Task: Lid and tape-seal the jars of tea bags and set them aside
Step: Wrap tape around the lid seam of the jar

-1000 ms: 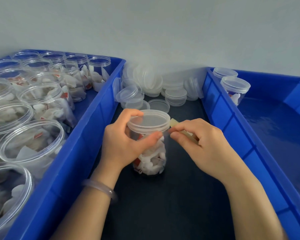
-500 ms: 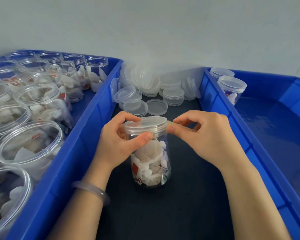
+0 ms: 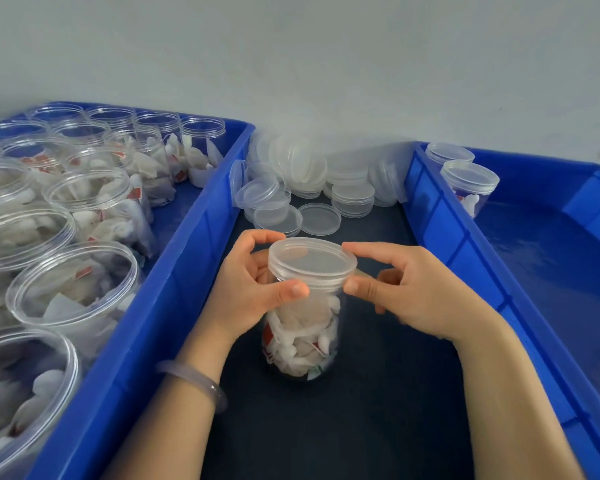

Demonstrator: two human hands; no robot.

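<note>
Table [image 3: 361, 427], dark-topped, runs between two blue crates; the left crate [image 3: 174, 299] lies along the table's left edge and is packed with open jars [image 3: 73, 289] of tea bags, none of them capped; the right crate [image 3: 440, 230] lies along the right edge and carries two lidded jars [image 3: 470, 183] in its far left corner, one behind the other; loose lids [image 3: 309, 168], clear and whitish, are heaped against the wall at the table's far edge, some stacked, some leaning, two lying flat nearer the middle; the jar [image 3: 302, 337] of tea bags stands upright near the table's centre, between the crates; the left hand [image 3: 246, 292] grips it at the neck, forefinger arched behind and thumb in front just under the cap; the right hand [image 3: 416, 292] holds the lid [image 3: 312, 259] by its right rim between thumb and forefinger, the other fingers loosely bent behind; the lid sits on the jar's mouth; a pale bracelet [image 3: 201, 382] circles the left wrist
</note>
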